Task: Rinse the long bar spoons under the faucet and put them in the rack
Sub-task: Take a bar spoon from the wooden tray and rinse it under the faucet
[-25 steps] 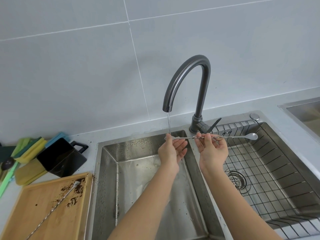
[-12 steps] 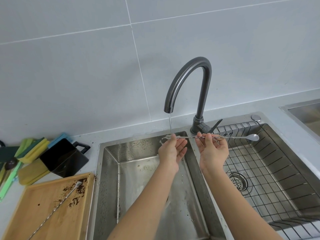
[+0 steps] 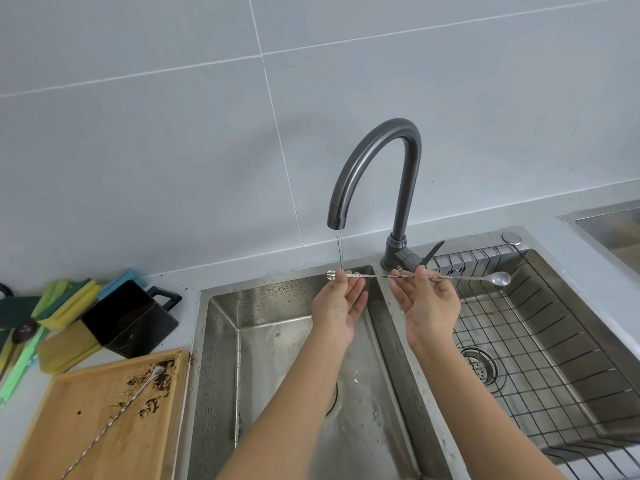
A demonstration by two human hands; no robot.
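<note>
While water runs, twisted bar spoon (image 3: 384, 276) level

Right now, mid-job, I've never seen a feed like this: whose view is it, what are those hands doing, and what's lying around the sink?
There is no machine. A person wears one camera on the head, looking down at two bare hands. The left hand and right hand pinch one long bar spoon level; its forked end sits under the thin stream from the faucet, its bowl out to the right above the wire rack in the right basin. The left basin is wet. On the wooden tray at left lies a second bar spoon among brown crumbs. Behind it are a black cup and sponges.
</note>
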